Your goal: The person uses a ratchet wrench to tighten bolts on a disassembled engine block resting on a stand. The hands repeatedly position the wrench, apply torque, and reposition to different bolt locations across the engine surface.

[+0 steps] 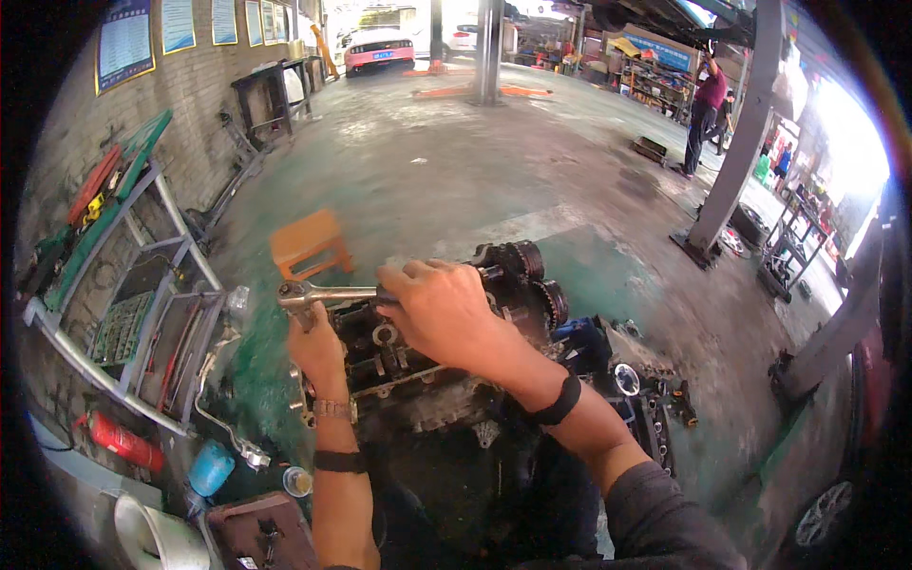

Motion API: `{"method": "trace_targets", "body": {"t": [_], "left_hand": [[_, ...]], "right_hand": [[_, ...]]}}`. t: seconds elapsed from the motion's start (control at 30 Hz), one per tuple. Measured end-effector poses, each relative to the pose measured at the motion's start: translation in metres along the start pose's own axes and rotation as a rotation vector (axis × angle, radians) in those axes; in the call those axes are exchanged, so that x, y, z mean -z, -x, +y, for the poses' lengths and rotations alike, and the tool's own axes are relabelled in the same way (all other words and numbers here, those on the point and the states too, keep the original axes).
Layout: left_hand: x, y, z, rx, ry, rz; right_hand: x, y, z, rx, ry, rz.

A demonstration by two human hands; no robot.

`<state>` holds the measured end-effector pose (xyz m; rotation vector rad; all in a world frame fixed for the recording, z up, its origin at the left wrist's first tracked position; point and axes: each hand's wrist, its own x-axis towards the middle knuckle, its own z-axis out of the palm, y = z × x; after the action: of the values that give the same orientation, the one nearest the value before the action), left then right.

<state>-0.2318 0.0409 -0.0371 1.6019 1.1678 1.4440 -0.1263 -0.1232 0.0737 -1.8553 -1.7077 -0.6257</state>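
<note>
A chrome ratchet wrench (340,293) lies nearly level above a dark engine cylinder head (418,388). Wrapped round its handle, at the right end, is my right hand (439,310). My left hand (317,353) is closed just under the ratchet's head, around a short shaft or socket that its fingers mostly hide. Below the hands, metal caps and bolt holes show on the engine part. Toothed round gears (553,302) sit at its far right end. Where the socket's lower end meets the engine cannot be made out.
An orange stool (311,243) stands beyond the engine. At left is a metal tool cart (142,361), with a red fire extinguisher (123,442) and blue canister (211,469) nearby. Engine parts (655,418) lie at right. Lift posts (736,142) and a person (705,104) stand farther off.
</note>
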Motion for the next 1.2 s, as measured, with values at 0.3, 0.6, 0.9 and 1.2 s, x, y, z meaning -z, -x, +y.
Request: {"method": "trace_targets", "body": {"t": [0.3, 0.6, 0.9, 1.2], "left_hand": [[-0.006, -0.003, -0.007, -0.03, 0.383, -0.028], [0.007, -0.008, -0.006, 0.18, 0.419, -0.17], [0.006, -0.004, 0.006, 0.192, 0.494, -0.183], [0.006, -0.004, -0.001, 0.236, 0.561, -0.17]], "right_hand": [[-0.015, -0.023, 0.025, -0.013, 0.032, -0.133], [-0.089, -0.102, 0.059, 0.061, 0.119, -0.143], [-0.167, -0.169, 0.028, 0.382, -0.056, 0.088], [-0.156, -0.163, 0.041, 0.305, -0.064, -0.066]]}}
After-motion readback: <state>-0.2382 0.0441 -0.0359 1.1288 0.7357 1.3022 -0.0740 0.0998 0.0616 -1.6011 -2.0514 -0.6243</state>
